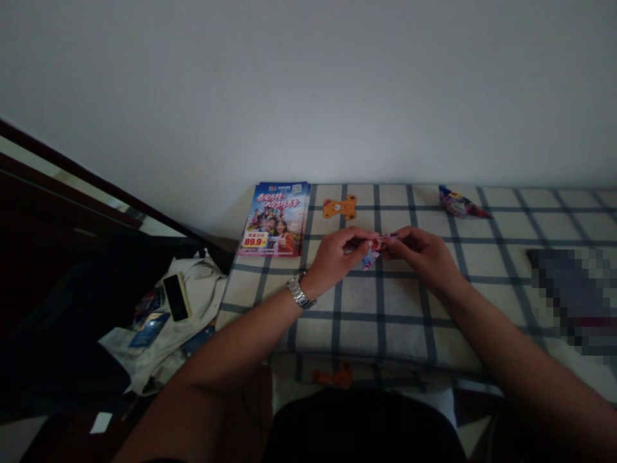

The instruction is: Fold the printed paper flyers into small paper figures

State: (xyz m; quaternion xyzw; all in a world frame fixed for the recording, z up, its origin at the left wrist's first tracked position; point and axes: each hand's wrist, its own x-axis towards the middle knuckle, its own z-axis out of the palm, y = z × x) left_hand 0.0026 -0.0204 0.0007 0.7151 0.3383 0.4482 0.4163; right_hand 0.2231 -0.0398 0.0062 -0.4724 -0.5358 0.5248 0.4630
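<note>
Folding is going on, I'm guessing, over the surface (366,321): left grip (337,255) and right grip (425,259) are closely pinching a paper (370,260) between them, the next crease probably calling for firm pressing.

A plain, pale wall (308,90) is dimly lit, brighter above the bench (357,344), which is set against it and covered by a checked cloth (506,225). At left, a dark panel (36,206) is seen.

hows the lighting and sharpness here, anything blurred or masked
All in the head view: dim, lower left nearly black; folded paper between left hand and right hand too soft for detail, though top leaflet's price reads; coarse pixels mask the dark item at right.
</note>
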